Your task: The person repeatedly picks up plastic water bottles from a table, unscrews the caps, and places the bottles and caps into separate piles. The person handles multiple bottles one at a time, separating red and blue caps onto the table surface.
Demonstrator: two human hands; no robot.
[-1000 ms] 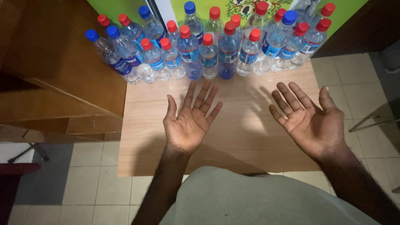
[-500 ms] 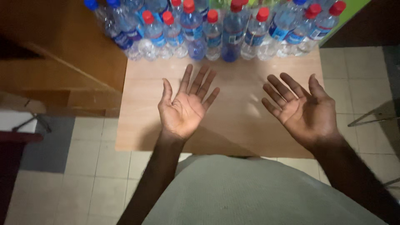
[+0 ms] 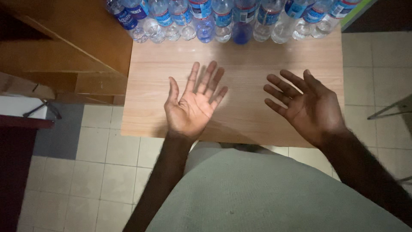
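A light wooden table (image 3: 240,116) stands on a pale tiled floor (image 3: 107,172). Along its far edge stands a crowded row of clear plastic bottles (image 3: 223,21) with blue labels, touching one another; their caps are out of view.

We saw a dim scene, lit brightest in a patch on the pale wooden tabletop (image 3: 240,60) between the hands. The left hand (image 3: 192,107) was slightly motion-blurred and cast a soft shadow; the frame's corners fell dark.
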